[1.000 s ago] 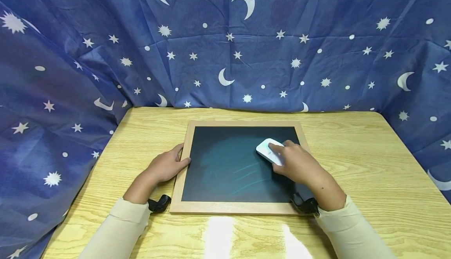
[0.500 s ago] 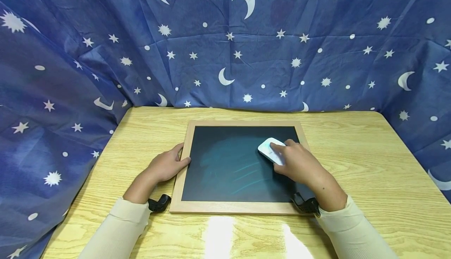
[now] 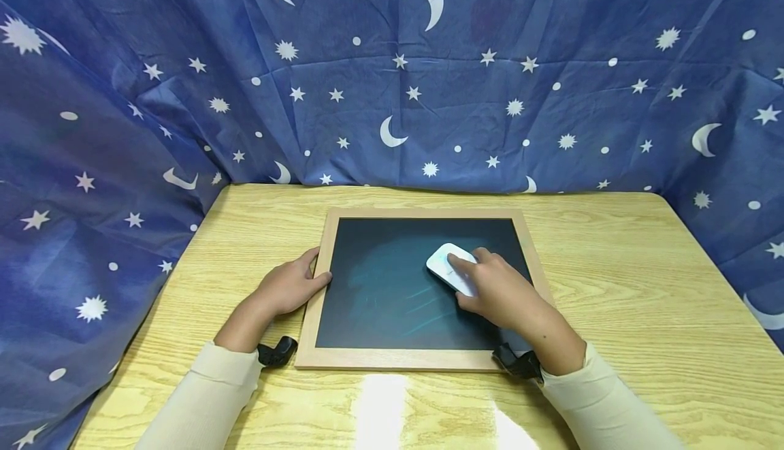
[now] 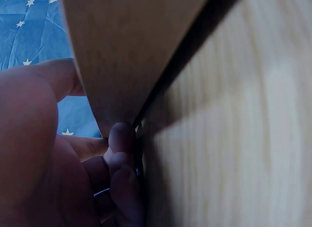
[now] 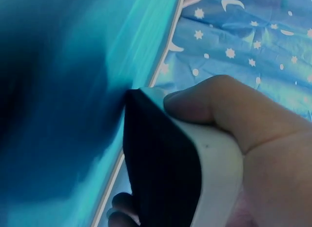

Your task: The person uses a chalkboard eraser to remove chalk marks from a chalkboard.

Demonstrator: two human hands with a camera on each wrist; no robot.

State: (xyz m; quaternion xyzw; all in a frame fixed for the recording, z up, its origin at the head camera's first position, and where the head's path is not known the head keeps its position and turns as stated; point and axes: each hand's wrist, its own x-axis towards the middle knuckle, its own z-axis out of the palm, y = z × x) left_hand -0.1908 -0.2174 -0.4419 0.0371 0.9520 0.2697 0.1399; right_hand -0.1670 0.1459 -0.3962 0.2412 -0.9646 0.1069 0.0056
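Observation:
A wood-framed chalkboard (image 3: 373,266) lies on the table. My right hand (image 3: 502,293) grips a white board eraser (image 3: 442,261) over the right half of the dark surface, index finger along its top. The right wrist view shows the black underside of the eraser (image 5: 161,163), with the thumb pressed on its white body. Faint green chalk strokes (image 3: 425,300) show just left of and below the eraser. My left hand (image 3: 289,288) holds the left side of the frame, thumb on top. In the left wrist view its fingers (image 4: 122,139) curl against the frame's outer edge (image 4: 126,56).
The wood-grain table (image 3: 643,286) extends around the board on every side. A blue curtain (image 3: 392,82) with moons and stars hangs behind it and along both sides. Black wrist cameras (image 3: 517,361) sit close over the front part of the board and beside it.
The right hand has shifted slightly right, then left and a little toward the front with the eraser. The left hand and the chalkboard stay in place.

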